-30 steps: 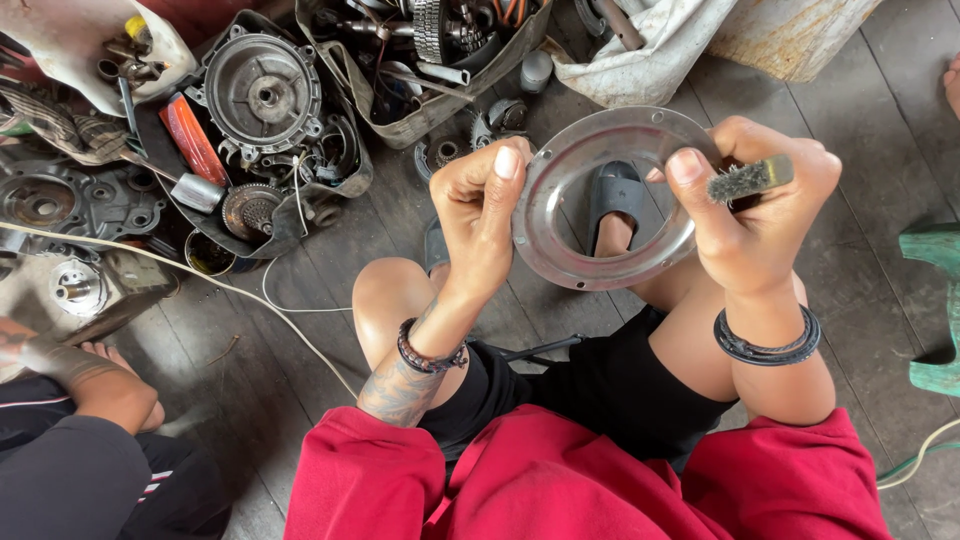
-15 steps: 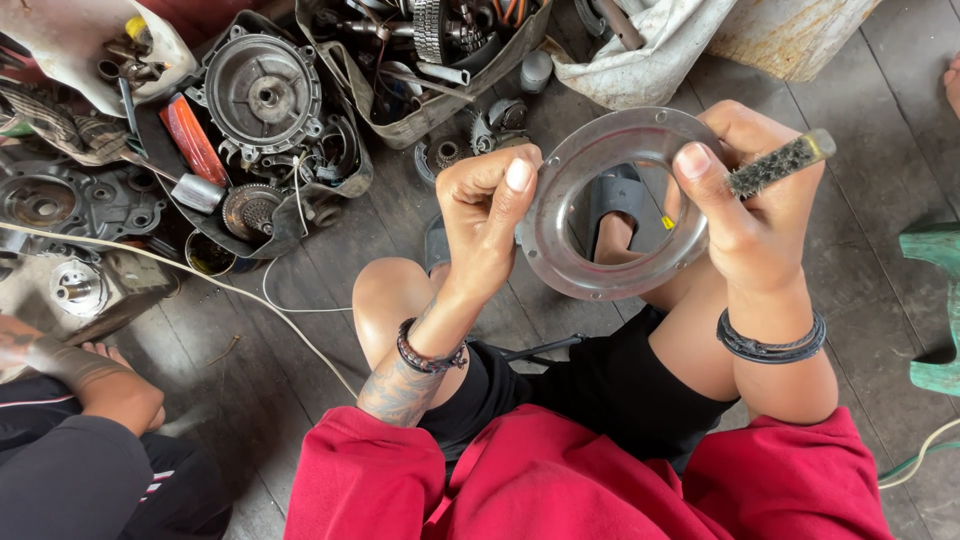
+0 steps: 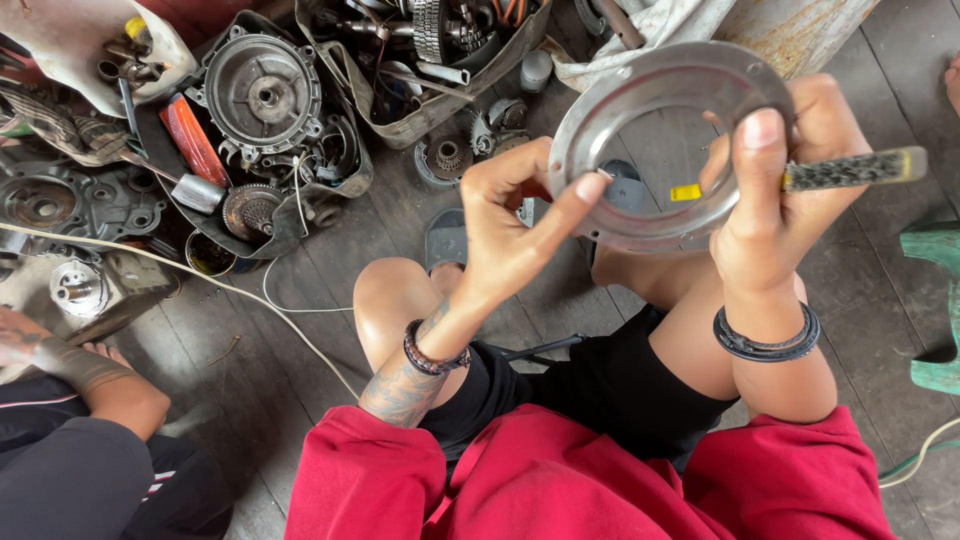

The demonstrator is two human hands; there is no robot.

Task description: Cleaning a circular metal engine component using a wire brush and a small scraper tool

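Seen from the head camera: holding up a round metal ring plate above the knees, left hand pinching its lower rim, right hand clasping the opposite rim together with a knurled tool; engine parts lying on the wooden floor.

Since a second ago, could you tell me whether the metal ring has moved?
Yes. The metal ring has risen toward the top of the picture, up toward the cloth bag of parts on the floor, held by both hands.
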